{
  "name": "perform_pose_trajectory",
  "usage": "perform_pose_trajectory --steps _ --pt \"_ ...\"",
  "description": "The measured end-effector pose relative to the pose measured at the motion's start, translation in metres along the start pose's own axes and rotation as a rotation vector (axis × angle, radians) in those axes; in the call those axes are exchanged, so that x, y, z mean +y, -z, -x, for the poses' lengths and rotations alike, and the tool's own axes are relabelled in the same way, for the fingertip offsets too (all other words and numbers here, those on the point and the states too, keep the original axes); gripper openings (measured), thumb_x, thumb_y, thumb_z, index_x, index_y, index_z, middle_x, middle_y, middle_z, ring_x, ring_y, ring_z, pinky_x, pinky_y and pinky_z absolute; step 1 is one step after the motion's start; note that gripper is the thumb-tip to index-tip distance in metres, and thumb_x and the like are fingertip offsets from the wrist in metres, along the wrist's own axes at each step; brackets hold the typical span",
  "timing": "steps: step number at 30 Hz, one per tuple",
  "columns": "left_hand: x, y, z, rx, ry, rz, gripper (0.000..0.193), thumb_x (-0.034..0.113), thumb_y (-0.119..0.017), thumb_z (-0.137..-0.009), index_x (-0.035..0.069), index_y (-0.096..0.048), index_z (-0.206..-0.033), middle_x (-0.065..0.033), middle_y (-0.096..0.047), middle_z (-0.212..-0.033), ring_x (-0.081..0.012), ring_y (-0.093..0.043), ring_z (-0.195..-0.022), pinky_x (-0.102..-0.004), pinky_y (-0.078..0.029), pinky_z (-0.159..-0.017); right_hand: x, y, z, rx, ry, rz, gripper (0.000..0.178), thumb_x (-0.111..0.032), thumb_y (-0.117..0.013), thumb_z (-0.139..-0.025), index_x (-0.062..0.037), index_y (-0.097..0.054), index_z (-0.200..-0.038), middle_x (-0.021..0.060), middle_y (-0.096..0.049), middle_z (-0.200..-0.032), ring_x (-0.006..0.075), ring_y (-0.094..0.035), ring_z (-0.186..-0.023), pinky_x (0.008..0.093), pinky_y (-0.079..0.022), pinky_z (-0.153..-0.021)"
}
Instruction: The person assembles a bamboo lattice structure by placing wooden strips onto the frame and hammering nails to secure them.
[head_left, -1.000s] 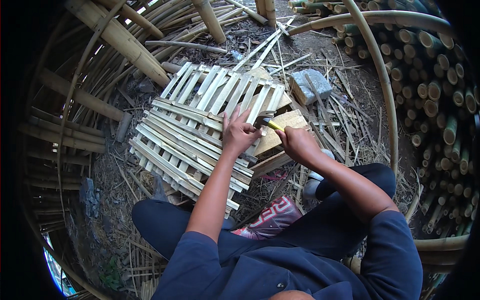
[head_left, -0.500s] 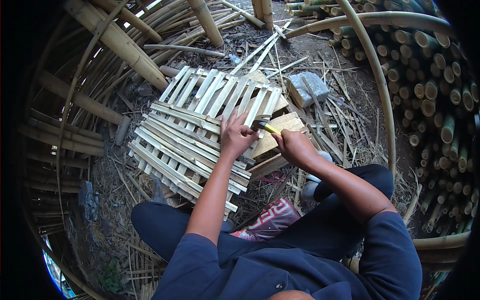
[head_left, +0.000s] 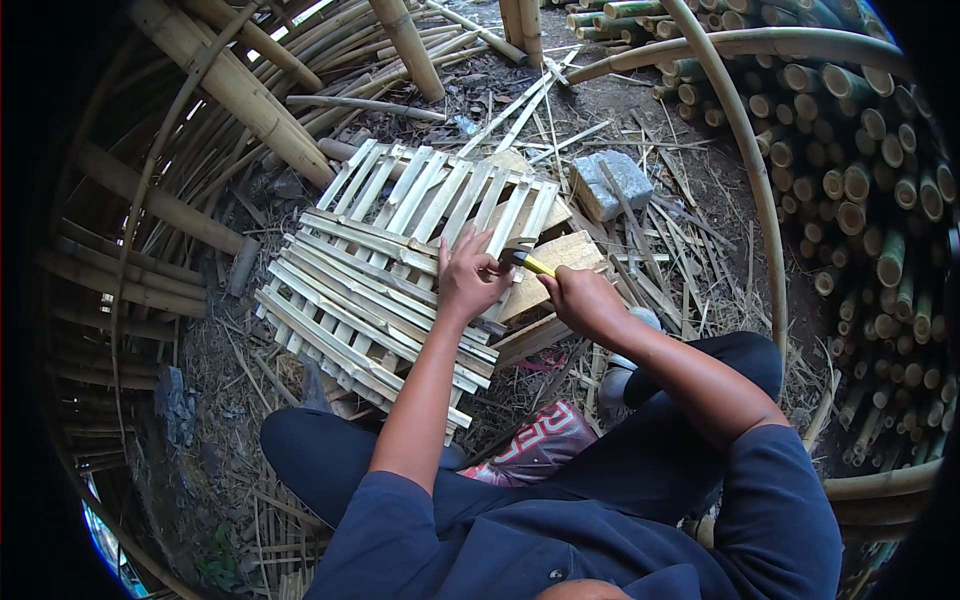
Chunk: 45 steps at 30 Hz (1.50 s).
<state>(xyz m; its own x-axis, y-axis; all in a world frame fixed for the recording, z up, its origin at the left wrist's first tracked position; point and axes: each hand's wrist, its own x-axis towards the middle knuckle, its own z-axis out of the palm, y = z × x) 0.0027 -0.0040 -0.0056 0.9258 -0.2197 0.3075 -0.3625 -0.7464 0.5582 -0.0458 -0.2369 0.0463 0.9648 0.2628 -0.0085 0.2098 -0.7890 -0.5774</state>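
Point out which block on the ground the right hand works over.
The flat wooden block under the right hand, tucked against the slat panel. The grey stone block lies apart, farther up.

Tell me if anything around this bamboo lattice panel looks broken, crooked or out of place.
Nothing looks damaged. The bamboo lattice panel lies flat with its slats fairly even, the left hand pressing on it and the right hand holding a yellow-handled tool at its edge. Loose bamboo splinters and a grey stone block litter the ground.

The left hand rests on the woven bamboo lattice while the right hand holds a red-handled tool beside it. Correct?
Not quite: the head view shows the tool in the right hand has a yellow handle. The left hand does rest on the bamboo lattice.
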Motion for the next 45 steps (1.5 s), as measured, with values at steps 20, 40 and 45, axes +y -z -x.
perform_pose_trajectory --steps 20,40,45 --pt "0.006 0.004 -0.002 -0.051 0.039 -0.027 0.027 0.033 -0.084 -0.076 0.012 -0.069 -0.068 -0.0091 -0.054 -0.157 -0.0314 -0.035 -0.155 -0.0545 -0.006 -0.131 -0.012 0.006 0.002 0.111 -0.018 -0.081 0.046 -0.036 -0.054 -0.108 0.0035 -0.064 -0.087 0.0288 -0.065 -0.069 0.0502 -0.066 -0.067 0.0584 -0.051 -0.064" --pt "0.007 0.002 -0.002 -0.039 0.063 -0.016 0.042 0.042 -0.084 -0.083 0.013 -0.064 -0.061 -0.0088 -0.055 -0.156 -0.0286 -0.036 -0.155 -0.0553 -0.008 -0.129 -0.009 0.0 0.002 0.072 -0.012 -0.038 0.044 -0.036 -0.052 -0.108 0.0026 -0.064 -0.092 0.0279 -0.066 -0.07 0.0495 -0.066 -0.068 0.059 -0.051 -0.066" --pt "0.006 -0.001 -0.003 -0.021 0.049 -0.013 0.043 0.042 -0.086 -0.083 0.014 -0.064 -0.058 -0.0091 -0.057 -0.155 -0.0272 -0.036 -0.155 -0.0536 -0.008 -0.13 -0.001 -0.009 0.003 0.095 -0.007 -0.038 0.043 -0.036 -0.054 -0.108 0.0025 -0.062 -0.091 0.0277 -0.066 -0.07 0.049 -0.066 -0.067 0.0584 -0.051 -0.064"
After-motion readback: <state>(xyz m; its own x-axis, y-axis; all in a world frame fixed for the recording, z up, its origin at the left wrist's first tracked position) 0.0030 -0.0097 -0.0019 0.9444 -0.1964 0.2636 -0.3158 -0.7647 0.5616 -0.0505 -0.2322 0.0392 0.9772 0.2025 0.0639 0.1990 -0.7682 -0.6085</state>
